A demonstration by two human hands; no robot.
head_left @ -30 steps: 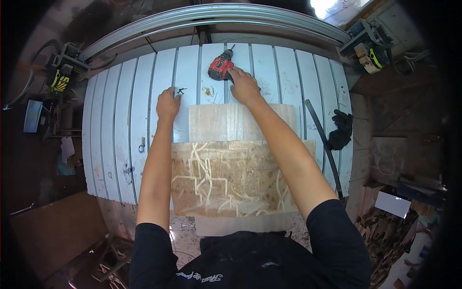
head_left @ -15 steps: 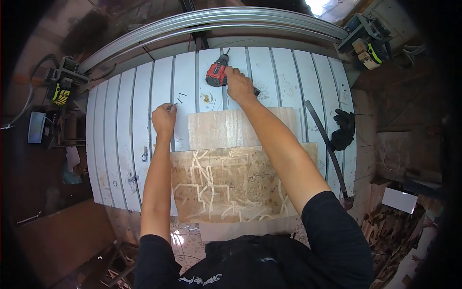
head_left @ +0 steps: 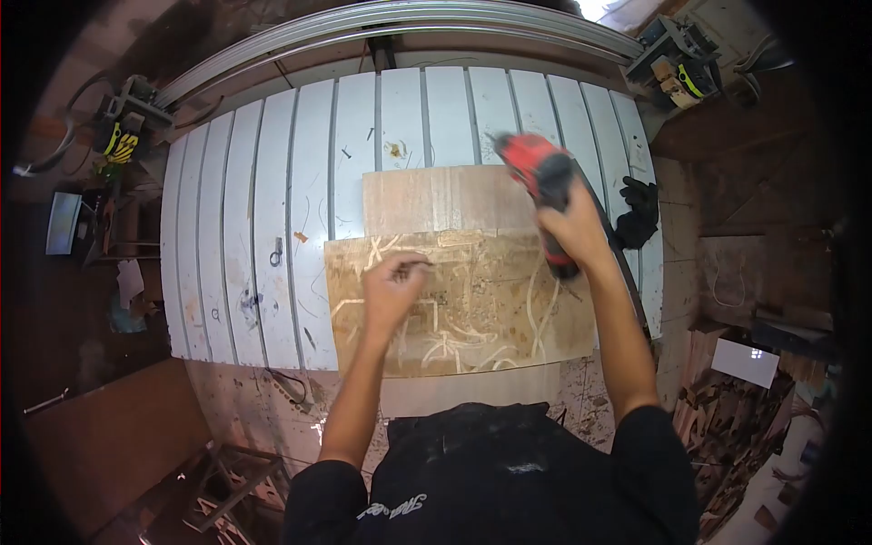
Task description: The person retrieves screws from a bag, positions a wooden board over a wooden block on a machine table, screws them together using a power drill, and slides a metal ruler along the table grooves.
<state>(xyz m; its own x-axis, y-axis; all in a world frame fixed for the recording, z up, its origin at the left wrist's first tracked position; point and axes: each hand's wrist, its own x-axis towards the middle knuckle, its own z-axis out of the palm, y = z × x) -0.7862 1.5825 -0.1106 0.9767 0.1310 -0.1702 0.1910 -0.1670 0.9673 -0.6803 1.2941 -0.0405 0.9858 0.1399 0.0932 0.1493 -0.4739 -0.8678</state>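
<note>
The right grip [head_left: 578, 229] clasps a red drill [head_left: 534, 162], left grip [head_left: 394, 283] pinches a dark screw [head_left: 417, 262], shirt script [head_left: 404, 506] unreadable

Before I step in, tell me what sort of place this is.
Probably a woodworking shop, judging by the drill in the right hand, the marked wooden board and the metal rail.

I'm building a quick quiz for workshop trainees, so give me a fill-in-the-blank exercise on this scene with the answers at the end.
1. The left grip holds a small dark item; the right grip holds a red and black ____.
2. The colour of the glove on the slatted table is ____.
3. The plain board lies ____ from the person than the pale-lined board.
Missing words: drill; black; farther.
</note>
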